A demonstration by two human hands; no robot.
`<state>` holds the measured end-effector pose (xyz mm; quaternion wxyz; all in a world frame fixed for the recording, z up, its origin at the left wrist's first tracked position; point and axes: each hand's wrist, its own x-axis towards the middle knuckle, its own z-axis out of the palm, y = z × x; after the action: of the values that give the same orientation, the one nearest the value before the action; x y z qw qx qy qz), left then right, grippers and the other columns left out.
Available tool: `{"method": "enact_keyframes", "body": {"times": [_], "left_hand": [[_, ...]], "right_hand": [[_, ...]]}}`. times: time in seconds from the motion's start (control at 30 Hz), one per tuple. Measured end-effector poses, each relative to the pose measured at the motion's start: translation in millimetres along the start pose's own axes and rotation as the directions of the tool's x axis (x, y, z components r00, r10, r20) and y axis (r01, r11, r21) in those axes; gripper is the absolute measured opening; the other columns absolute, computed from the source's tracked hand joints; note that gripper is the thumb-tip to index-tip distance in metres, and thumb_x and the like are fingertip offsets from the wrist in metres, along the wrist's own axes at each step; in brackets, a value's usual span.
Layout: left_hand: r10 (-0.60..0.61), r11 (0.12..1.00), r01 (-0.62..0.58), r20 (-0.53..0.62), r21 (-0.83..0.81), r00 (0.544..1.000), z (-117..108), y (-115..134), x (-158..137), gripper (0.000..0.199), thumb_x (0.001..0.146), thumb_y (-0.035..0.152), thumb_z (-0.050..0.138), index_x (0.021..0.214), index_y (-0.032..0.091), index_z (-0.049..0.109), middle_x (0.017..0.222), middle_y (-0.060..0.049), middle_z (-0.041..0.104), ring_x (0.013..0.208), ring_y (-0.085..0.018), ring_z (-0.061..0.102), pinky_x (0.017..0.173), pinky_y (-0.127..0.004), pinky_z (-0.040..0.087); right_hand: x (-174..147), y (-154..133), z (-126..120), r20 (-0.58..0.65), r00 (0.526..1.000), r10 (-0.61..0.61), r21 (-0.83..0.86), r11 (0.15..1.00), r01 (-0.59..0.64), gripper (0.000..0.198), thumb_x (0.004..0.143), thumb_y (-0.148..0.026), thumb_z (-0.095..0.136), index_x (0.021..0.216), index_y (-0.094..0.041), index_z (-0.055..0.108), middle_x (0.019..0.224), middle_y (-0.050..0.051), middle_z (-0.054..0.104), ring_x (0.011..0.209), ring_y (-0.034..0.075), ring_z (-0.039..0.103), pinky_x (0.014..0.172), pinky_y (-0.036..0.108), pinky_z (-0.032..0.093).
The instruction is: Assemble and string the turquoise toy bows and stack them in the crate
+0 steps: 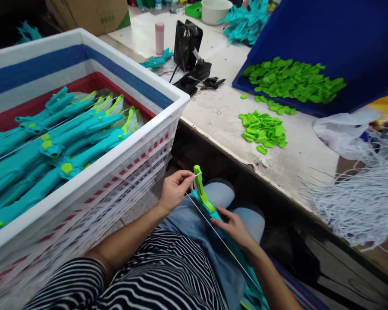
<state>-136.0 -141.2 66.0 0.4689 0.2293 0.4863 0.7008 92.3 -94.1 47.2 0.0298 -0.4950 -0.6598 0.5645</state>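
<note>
A teal plastic toy bow [210, 209] with a bright green tip piece [199, 186] lies across my lap, its green end pointing up and away. My left hand [175, 189] pinches the white cord [222, 241] at the green tip, thumb against forefinger. From there the cord runs taut down to the lower right. My right hand [235, 227] is closed around the teal part just below the green piece. The bow's lower end is partly hidden by my right forearm.
At left, a white plastic basket [148, 129] holds several teal and green bows. On the worktable [213, 122] are loose green pieces [263, 129], a small black fan [186, 45] and a pink bottle [159, 38]. A blue bin [349, 47] and white cords [358, 198] are at right.
</note>
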Motion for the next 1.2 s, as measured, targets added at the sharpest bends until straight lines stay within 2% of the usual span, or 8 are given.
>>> {"method": "enact_keyframes", "body": {"times": [0.4, 0.7, 0.83, 0.9, 0.97, 1.07, 1.13, 1.2], "left_hand": [[0.047, 0.999, -0.047, -0.052, 0.005, 0.998, -4, -8, 2, 0.03, 0.076, 0.043, 0.068, 0.082, 0.014, 0.065, 0.054, 0.004, 0.056, 0.049, -0.007, 0.05, 0.052, -0.019, 0.041], [0.037, 0.998, -0.037, -0.001, 0.057, 0.999, 0, -4, 0, 0.026, 0.078, 0.04, 0.065, 0.079, 0.014, 0.061, 0.054, 0.004, 0.057, 0.049, -0.007, 0.05, 0.051, -0.018, 0.038], [-0.039, 0.999, 0.038, 0.04, 0.02, 0.998, -1, 8, 2, 0.035, 0.074, 0.042, 0.069, 0.089, 0.015, 0.054, 0.054, 0.005, 0.058, 0.044, -0.006, 0.045, 0.045, -0.017, 0.032], [-0.098, 0.995, 0.099, 0.088, -0.003, 0.991, -4, 15, 5, 0.046, 0.07, 0.044, 0.071, 0.1, 0.015, 0.052, 0.053, 0.006, 0.058, 0.039, -0.005, 0.039, 0.042, -0.017, 0.027], [-0.146, 0.989, 0.149, 0.145, -0.009, 0.979, -8, 19, 8, 0.05, 0.068, 0.045, 0.073, 0.101, 0.014, 0.053, 0.052, 0.005, 0.058, 0.037, -0.004, 0.035, 0.04, -0.018, 0.024], [-0.175, 0.983, 0.181, 0.17, -0.02, 0.97, -11, 22, 9, 0.047, 0.066, 0.047, 0.073, 0.092, 0.013, 0.055, 0.051, 0.004, 0.058, 0.037, -0.004, 0.034, 0.04, -0.018, 0.023], [-0.176, 0.983, 0.182, 0.167, -0.02, 0.97, -10, 21, 8, 0.048, 0.065, 0.049, 0.073, 0.092, 0.013, 0.055, 0.052, 0.004, 0.057, 0.038, -0.004, 0.036, 0.04, -0.018, 0.024], [-0.18, 0.983, 0.184, 0.173, -0.012, 0.968, -10, 20, 7, 0.051, 0.064, 0.052, 0.073, 0.092, 0.013, 0.055, 0.053, 0.004, 0.057, 0.038, -0.004, 0.037, 0.04, -0.019, 0.024]], "right_hand": [[-1, 1, 2, -0.021, 0.999, -0.029, -0.015, 0.999, 0.029, 0.061, 0.067, -0.047, 0.07, 0.119, -0.016, 0.065, 0.12, 0.01, 0.065, 0.112, 0.03, 0.059, 0.103, 0.045, 0.042], [-2, 0, 4, -0.036, 0.996, -0.081, -0.029, 0.996, 0.08, 0.056, 0.069, -0.045, 0.068, 0.117, -0.017, 0.066, 0.111, 0.009, 0.069, 0.106, 0.028, 0.061, 0.098, 0.044, 0.046], [-3, 7, 8, -0.054, 0.989, -0.139, -0.093, 0.987, 0.134, 0.054, 0.072, -0.045, 0.065, 0.118, -0.016, 0.065, 0.107, 0.009, 0.069, 0.1, 0.026, 0.063, 0.092, 0.042, 0.049], [-6, 13, 11, -0.071, 0.982, -0.174, -0.147, 0.976, 0.162, 0.053, 0.075, -0.046, 0.062, 0.12, -0.017, 0.063, 0.107, 0.009, 0.068, 0.097, 0.025, 0.063, 0.09, 0.04, 0.05], [-8, 15, 14, -0.081, 0.973, -0.216, -0.216, 0.957, 0.195, 0.052, 0.079, -0.047, 0.058, 0.122, -0.017, 0.062, 0.108, 0.009, 0.067, 0.096, 0.024, 0.063, 0.088, 0.04, 0.051], [0, 4, 14, -0.159, 0.921, -0.355, -0.363, 0.889, 0.28, 0.048, 0.082, -0.049, 0.056, 0.119, -0.019, 0.063, 0.11, 0.011, 0.065, 0.101, 0.026, 0.062, 0.091, 0.042, 0.05], [14, -20, 13, -0.221, 0.841, -0.495, -0.435, 0.821, 0.369, 0.045, 0.084, -0.049, 0.054, 0.118, -0.021, 0.063, 0.113, 0.011, 0.064, 0.104, 0.026, 0.06, 0.093, 0.042, 0.049], [32, -52, 12, -0.22, 0.765, -0.605, -0.432, 0.764, 0.48, 0.042, 0.086, -0.046, 0.053, 0.12, -0.022, 0.062, 0.113, 0.01, 0.063, 0.1, 0.023, 0.061, 0.09, 0.038, 0.05]]}}
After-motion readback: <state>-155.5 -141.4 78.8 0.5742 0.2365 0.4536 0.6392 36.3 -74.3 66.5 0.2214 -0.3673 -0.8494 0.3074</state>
